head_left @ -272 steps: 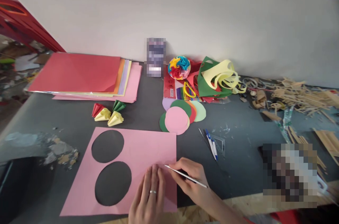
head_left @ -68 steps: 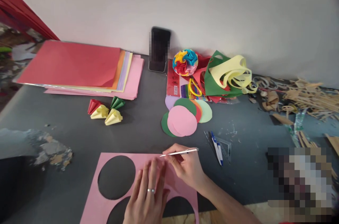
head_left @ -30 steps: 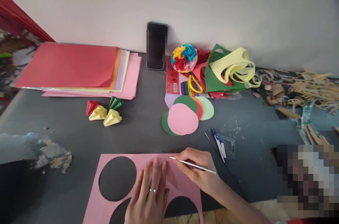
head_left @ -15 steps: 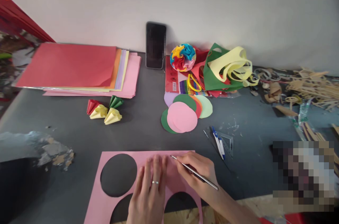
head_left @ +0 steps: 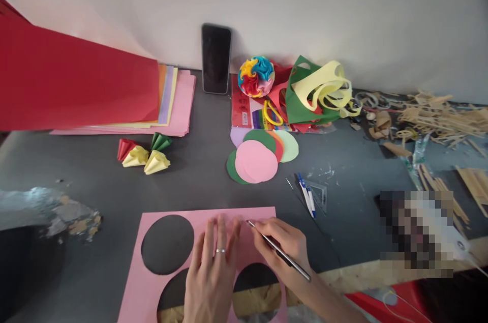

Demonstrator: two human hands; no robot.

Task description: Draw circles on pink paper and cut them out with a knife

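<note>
A sheet of pink paper (head_left: 131, 267) with several round holes lies at the table's front edge. My left hand (head_left: 211, 272) rests flat on it, fingers stretched out, a ring on one finger. Held like a pen in my right hand (head_left: 284, 246) is a slim silver craft knife (head_left: 284, 256). Its tip touches or nearly touches the pink sheet just right of my left fingertips. Behind the sheet lies an overlapping pile of cut paper circles (head_left: 256, 161), pink ones on top.
Stacked coloured sheets (head_left: 179, 104) lie at the back left under large red paper (head_left: 84, 84). Folded paper pieces (head_left: 144, 154), a phone (head_left: 216, 58) against the wall, a paper ball (head_left: 256, 77), paper offcuts (head_left: 320, 90), a pen (head_left: 306, 195) and wood strips (head_left: 438, 117) stand around.
The red paper at the back left has lifted and spread toward the left edge of the view. The camera view has shifted slightly. My hands keep nearly the same pose on the sheet.
</note>
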